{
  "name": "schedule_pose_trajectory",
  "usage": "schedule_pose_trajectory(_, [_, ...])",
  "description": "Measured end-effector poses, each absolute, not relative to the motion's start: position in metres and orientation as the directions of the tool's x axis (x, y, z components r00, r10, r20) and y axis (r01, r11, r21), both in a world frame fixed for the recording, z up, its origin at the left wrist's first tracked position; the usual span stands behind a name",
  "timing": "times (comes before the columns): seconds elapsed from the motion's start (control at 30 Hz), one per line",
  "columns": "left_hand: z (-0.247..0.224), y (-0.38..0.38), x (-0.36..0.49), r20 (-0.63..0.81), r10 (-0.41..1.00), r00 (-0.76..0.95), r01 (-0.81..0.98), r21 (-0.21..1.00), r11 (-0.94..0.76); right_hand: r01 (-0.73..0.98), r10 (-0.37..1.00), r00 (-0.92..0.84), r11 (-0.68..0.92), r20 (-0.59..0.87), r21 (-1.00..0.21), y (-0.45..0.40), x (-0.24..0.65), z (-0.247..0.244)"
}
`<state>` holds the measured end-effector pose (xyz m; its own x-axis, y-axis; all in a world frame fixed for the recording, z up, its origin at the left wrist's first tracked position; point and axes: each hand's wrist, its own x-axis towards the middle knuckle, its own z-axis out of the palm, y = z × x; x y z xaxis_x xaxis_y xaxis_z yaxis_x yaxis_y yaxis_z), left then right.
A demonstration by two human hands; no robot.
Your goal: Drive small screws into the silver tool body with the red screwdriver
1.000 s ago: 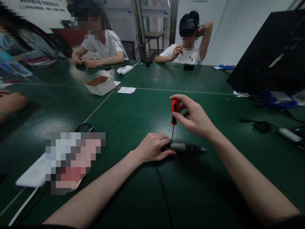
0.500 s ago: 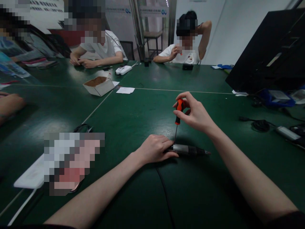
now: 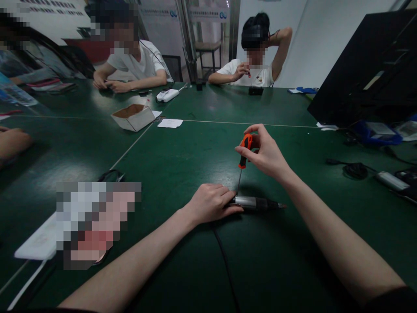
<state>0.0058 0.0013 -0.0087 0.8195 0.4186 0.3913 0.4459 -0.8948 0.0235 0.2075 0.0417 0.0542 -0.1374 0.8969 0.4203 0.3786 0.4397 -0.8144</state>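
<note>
My left hand [image 3: 211, 202] is closed around the rear end of a grey and black cylindrical power tool [image 3: 250, 202], pressing it against the table. The tool lies on its side, its narrow tip pointing right, and a black cord [image 3: 224, 258] runs towards me from under the hand. In my right hand [image 3: 269, 152] is an orange and black screwdriver [image 3: 243, 157], gripped by the handle with thumb and fingers. Its thin shaft slants down to the tool's upper side beside my left fingers. Whatever its tip meets there is too small to make out.
On the green table [image 3: 163, 156] stand an open cardboard box [image 3: 135, 121] and a white power strip [image 3: 35, 241] at left. Cables [image 3: 355, 170] and a large black panel [image 3: 365, 65] are at right. Two people [image 3: 138, 65] sit opposite; another person's hand [image 3: 14, 143] rests at left.
The screwdriver handle has turned a little and leans slightly more to the right at the top, with my right fingers shifted on it. My left hand still holds the tool in place.
</note>
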Motion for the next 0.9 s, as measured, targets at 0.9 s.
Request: schedule_pose_trajectory(0.9, [-0.006, 0.004, 0.002, 0.366, 0.419, 0.831, 0.421, 0.078, -0.904, 0.226, 0.868, -0.356, 0.439, 0.345, -0.870, 0.040, 0.221, 0.064])
